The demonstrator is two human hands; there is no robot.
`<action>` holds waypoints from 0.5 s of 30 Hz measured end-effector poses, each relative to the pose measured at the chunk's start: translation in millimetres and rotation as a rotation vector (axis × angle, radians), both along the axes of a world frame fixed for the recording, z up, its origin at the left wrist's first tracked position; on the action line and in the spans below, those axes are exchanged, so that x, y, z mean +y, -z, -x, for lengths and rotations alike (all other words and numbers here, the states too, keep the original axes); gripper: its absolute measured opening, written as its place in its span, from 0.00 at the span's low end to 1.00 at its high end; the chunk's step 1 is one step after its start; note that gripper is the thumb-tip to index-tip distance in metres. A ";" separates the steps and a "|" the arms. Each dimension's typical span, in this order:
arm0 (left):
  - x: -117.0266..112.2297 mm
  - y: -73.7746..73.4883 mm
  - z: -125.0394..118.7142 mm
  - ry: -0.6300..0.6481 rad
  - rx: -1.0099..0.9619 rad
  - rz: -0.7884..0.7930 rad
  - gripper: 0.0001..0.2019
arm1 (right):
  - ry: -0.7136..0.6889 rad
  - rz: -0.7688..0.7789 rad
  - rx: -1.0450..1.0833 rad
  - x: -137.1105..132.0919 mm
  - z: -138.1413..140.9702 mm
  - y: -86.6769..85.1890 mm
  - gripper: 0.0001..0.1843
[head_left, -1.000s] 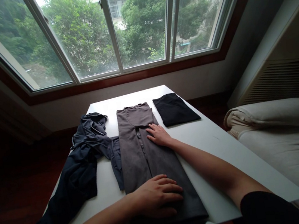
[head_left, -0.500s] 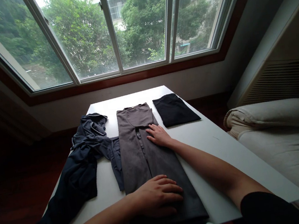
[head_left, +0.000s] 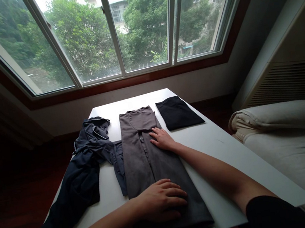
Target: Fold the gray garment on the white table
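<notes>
A grey-brown garment (head_left: 137, 162), folded into a long strip, lies lengthwise on the white table (head_left: 214, 158). Its neckline edge points toward the window, and several dark buttons show along a gap down its middle. My left hand (head_left: 163, 200) rests flat on its near part, fingers stretched to the right. Farther up, my right hand (head_left: 161, 138) lies on the garment's right side with its fingers spread. Both palms face down and neither hand grips the cloth.
Left of the garment, a crumpled dark navy garment (head_left: 83, 171) with white piping hangs toward the table's left edge. At the far right lies a folded black cloth (head_left: 179, 112). A cream sofa (head_left: 293, 142) stands right of the table, below the window (head_left: 141, 27) side wall.
Both hands stay in the same places on the grey-brown garment. Only a slight shift of the camera view shows.
</notes>
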State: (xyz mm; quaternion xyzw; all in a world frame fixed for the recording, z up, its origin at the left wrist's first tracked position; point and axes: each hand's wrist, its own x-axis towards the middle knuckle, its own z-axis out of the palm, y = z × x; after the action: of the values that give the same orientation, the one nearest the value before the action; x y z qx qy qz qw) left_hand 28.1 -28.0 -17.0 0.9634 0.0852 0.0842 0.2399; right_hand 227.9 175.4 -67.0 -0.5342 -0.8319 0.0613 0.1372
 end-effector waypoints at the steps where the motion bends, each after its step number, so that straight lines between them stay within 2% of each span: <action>1: 0.1 -0.1 0.2 0.000 -0.001 -0.002 0.22 | 0.000 0.000 -0.001 0.1 0.0 0.1 0.30; 11: -0.2 -4.7 1.7 -0.008 -0.008 -0.001 0.21 | -0.002 0.003 0.004 -0.2 -1.4 -1.0 0.30; 15: 11.5 -13.9 10.2 -0.101 -0.025 -0.051 0.20 | -0.009 0.006 0.006 1.7 -3.1 -0.9 0.29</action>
State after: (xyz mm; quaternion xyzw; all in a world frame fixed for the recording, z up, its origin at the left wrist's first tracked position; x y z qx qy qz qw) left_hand 17.9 -16.5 -3.1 0.9625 0.1284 0.1103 0.2118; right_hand 231.1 177.0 -66.2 -0.5309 -0.8336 0.0657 0.1377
